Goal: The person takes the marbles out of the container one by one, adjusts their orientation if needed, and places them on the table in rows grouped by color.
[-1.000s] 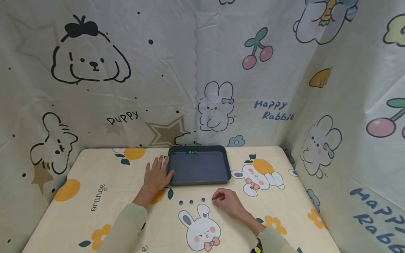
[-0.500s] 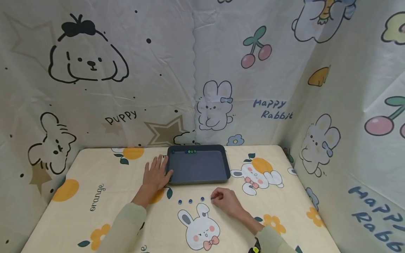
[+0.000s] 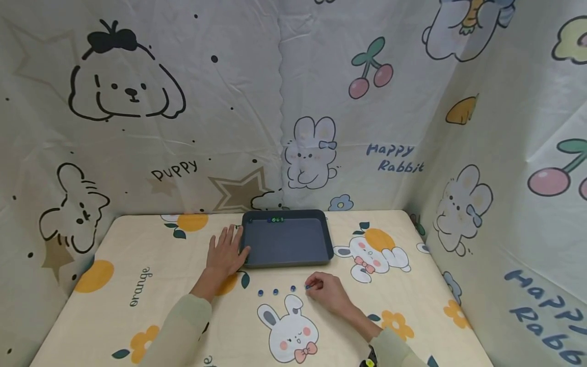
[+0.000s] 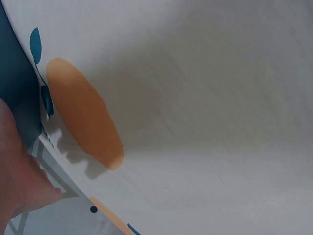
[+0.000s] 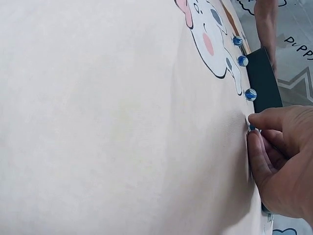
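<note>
Blue marbles in a row on the cloth [image 3: 174, 270], near side of the tray [image 3: 289, 242]: left one [image 3: 260, 293], middle one [image 3: 275, 292], right one [image 3: 293, 288], all apart from each other, just beyond the rabbit print [image 3: 293, 339]. Fourth marble [image 5: 252, 127] at the row's right end, grasped between thumb and fingertip of the right hand [image 3: 327, 292], low over the cloth; whether it touches down, I cannot tell. Left hand [image 3: 225, 252] grasps nothing: fingers straight and spread along the tray's left side, thumb at its left rim. Inside the tray, against the far wall, a few small green pieces [image 3: 277, 219] sit close together, with a dark speck [image 3: 250, 220] in the far left corner, too small to name. Progress, as I judge it: three marbles of the row stand free, the fourth is in line with them but not let go, so its place is unsettled. From these views I cannot say whether the row is being built up or taken apart, nor whether more marbles are due.
</note>
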The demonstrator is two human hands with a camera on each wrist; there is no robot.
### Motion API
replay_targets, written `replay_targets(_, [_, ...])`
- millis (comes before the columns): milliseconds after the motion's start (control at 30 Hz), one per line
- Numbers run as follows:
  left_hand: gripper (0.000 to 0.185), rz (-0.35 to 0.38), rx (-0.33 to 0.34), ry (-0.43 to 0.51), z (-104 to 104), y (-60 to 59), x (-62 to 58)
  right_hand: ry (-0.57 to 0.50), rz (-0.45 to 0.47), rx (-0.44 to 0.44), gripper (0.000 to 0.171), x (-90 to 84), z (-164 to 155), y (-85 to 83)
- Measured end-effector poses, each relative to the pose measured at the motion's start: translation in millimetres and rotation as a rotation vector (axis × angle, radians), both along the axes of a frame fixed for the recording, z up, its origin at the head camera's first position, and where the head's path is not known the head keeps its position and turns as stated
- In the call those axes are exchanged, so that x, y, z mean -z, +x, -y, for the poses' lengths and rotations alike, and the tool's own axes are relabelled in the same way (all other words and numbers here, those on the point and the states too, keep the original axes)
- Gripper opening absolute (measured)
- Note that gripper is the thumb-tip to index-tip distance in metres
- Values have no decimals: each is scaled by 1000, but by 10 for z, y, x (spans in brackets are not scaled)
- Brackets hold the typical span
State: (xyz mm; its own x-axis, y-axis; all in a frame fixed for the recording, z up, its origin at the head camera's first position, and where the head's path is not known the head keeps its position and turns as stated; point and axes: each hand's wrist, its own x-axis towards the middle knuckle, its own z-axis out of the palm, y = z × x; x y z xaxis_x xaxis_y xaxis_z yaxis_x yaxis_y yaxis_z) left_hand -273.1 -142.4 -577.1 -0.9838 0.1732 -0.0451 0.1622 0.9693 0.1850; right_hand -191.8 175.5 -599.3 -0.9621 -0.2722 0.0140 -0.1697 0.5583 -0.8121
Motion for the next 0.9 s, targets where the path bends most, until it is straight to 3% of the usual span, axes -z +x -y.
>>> replay_targets(900, [74,22,-10,9,-4,-12,-7,28,1,15,15,-6,32,19])
